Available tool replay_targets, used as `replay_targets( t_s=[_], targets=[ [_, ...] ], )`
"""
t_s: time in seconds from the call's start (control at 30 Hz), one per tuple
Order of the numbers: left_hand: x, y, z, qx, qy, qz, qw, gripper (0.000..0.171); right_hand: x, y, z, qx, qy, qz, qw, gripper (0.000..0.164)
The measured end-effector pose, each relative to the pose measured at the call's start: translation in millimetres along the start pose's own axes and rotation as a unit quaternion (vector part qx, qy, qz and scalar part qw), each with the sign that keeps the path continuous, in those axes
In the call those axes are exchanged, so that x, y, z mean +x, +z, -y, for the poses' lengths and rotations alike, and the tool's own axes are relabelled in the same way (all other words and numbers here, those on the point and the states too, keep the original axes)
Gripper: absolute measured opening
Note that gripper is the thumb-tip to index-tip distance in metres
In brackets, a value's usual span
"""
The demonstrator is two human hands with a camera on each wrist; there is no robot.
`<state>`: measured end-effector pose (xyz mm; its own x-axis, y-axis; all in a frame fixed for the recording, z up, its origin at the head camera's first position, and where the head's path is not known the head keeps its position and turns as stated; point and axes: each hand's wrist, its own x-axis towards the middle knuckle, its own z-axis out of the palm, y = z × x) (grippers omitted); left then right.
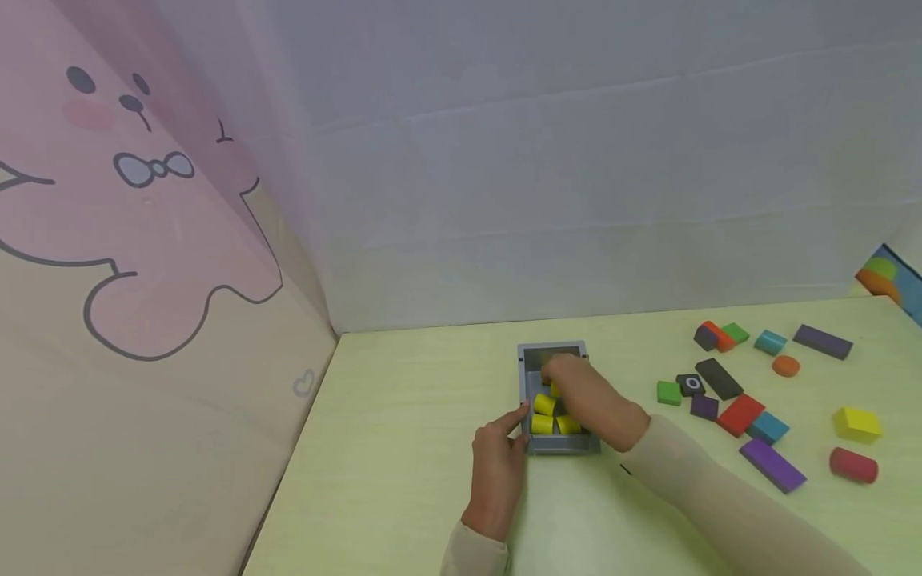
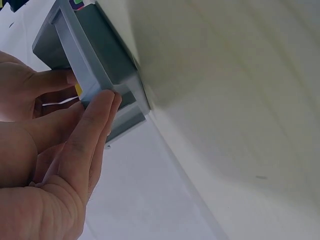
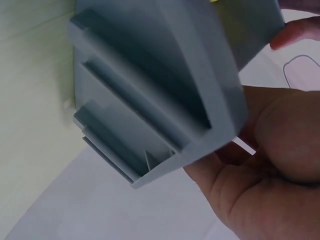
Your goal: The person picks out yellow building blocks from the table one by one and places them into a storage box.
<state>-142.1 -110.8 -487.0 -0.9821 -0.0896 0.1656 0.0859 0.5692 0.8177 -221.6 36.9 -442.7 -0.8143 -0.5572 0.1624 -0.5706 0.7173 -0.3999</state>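
A grey open box stands on the table, with several yellow cylinders lying in its near part. My left hand is at the box's left wall; in the left wrist view the fingers lie along the outer side and the thumb side meets the rim, pinching the wall. My right hand reaches down into the box from the right. Its fingers are curled around a yellow cylinder at the far part, and the fingertips are mostly hidden. From the right wrist, the box wall covers much of that hand.
Right of the box lie several coloured blocks, among them a purple block, a red block, a yellow block and a red cylinder. A pale curtain hangs behind the table.
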Motion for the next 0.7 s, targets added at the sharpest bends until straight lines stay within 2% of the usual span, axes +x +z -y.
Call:
replay_targets(
  t_s=[0.2, 0.43, 0.7],
  targets=[
    [0.3, 0.8, 1.6, 0.002, 0.010, -0.008, 0.9999, 0.050, 1, 8, -4, -0.012, -0.019, -0.017, 1.000, 0.026],
    [0.2, -0.3, 1.0, 0.001, 0.015, -0.009, 0.9999, 0.049, 5, 15, -7, -0.051, -0.039, -0.027, 0.998, 0.021],
    [-0.1, -0.1, 1.0, -0.001, 0.005, -0.002, 1.0000, 0.048, 10, 15, -4, -0.072, -0.007, 0.007, 0.997, 0.016]
  ],
)
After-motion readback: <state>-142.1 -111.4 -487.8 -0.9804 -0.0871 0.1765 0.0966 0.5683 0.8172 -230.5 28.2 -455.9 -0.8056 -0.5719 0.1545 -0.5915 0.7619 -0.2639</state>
